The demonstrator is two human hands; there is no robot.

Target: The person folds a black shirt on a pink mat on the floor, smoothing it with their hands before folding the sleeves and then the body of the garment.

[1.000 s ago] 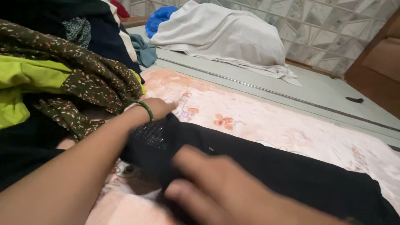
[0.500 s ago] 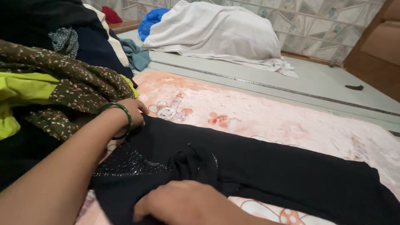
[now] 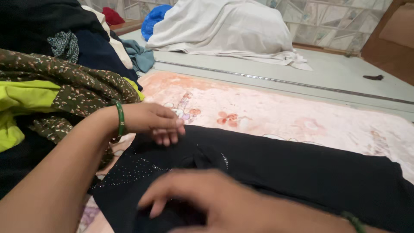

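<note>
Smoothing a black garment [image 3: 276, 172] laid flat on the pink floral mat [image 3: 276, 112], the left hand [image 3: 151, 121] rests open-fingered at its upper edge while the right hand [image 3: 215, 203] presses down unclenched, grasping nothing; judged next: a firm pinch of an edge.

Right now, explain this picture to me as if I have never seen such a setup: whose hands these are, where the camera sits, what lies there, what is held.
There is no machine here. The camera is worn on a person's head and looks down at their own two bare hands. The left hand, with a green bangle on its wrist, rests fingers-down at the edge of a black garment with small shiny studs. The right hand hovers blurred over that garment; neither hand clearly grips anything. The garment lies spread on a pink patterned blanket. A pile of clothes sits to the left, and a white cloth bundle lies farther back.
</note>
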